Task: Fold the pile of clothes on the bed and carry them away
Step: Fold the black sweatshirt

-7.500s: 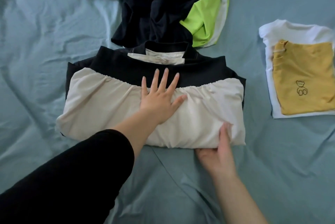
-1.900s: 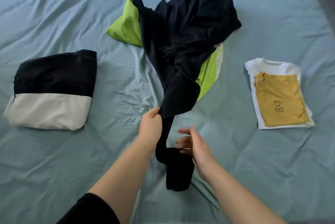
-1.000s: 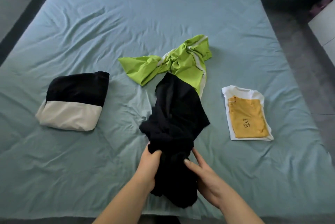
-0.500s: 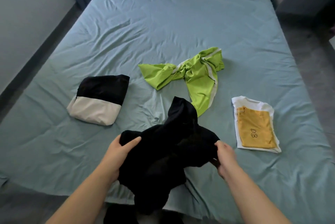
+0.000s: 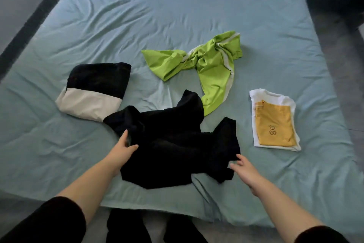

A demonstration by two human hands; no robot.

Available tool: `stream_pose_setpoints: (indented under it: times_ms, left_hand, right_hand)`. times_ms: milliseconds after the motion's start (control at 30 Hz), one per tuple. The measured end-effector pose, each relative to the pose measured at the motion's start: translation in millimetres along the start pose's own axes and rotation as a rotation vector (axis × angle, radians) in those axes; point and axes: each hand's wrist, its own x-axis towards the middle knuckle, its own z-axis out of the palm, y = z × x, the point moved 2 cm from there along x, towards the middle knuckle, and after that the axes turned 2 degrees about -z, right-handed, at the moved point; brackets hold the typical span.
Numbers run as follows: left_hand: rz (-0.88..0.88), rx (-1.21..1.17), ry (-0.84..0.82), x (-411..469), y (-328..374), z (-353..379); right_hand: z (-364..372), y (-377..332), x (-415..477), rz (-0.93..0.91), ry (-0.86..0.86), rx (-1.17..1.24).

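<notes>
The black garment (image 5: 173, 144) lies crumpled on the bed (image 5: 177, 16), near its front edge, spanning the gap between the 2 hands. The left hand (image 5: 124, 149) has a narrow grip on it, with the thumb over the cloth and the fingers (image 5: 123, 137) along its left edge, pinching a fold. The right hand (image 5: 245, 168) has a wide, relaxed grip holding nothing. Its fingertips sit at the garment's lower right edge, and I cannot tell whether they touch the cloth.

Beyond the left grip and a little to its left rests a folded black-and-cream bundle (image 5: 92, 89), its near corner just beside the black garment's upper left lobe. Beyond the right grip and to its right sits a folded white and yellow stack (image 5: 273, 122), apart from the black cloth. Ahead of both grips and farther off, the green garment (image 5: 212, 65) lies twisted and unfolded, its lower tail meeting a raised peak of the black cloth.

The black piece looks soft, limp and light, likely to sag and bunch rather than keep a shape, so 1 pinch alone would only drag it into a rope. It probably wants 2 grips well apart on a hem or shoulder line, then a lift and shake flat before any fold. With 2 garments unfolded, I judge the task about half done, and carrying away not yet begun.
</notes>
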Motion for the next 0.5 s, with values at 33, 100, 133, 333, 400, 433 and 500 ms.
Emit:
stream_pose_setpoints:
  times_ms: [33,100,133,333,400,433,500]
  left_hand:
    - [-0.03,0.011,-0.014,5,-7,5]
    - [-0.061,0.057,-0.028,12,-20,15]
    - [-0.05,0.126,-0.02,15,-25,21]
    - [0.243,1.045,0.145,21,-59,73]
    - [0.255,1.199,0.107,27,-78,93]
    - [0.241,1.244,0.09,32,-88,100]
    - [0.186,1.322,0.032,46,-103,108]
  right_hand:
    - [8,4,5,0.001,-0.001,-0.051]
    - [23,9,13,-0.034,0.001,-0.162]
    - [32,10,17,-0.069,-0.01,-0.234]
    - [89,18,47,-0.465,-0.131,-0.935]
    - [102,24,62,-0.487,-0.093,-1.168]
    - [104,27,71,-0.474,-0.028,-1.252]
    - [103,32,89,-0.475,0.081,-1.393]
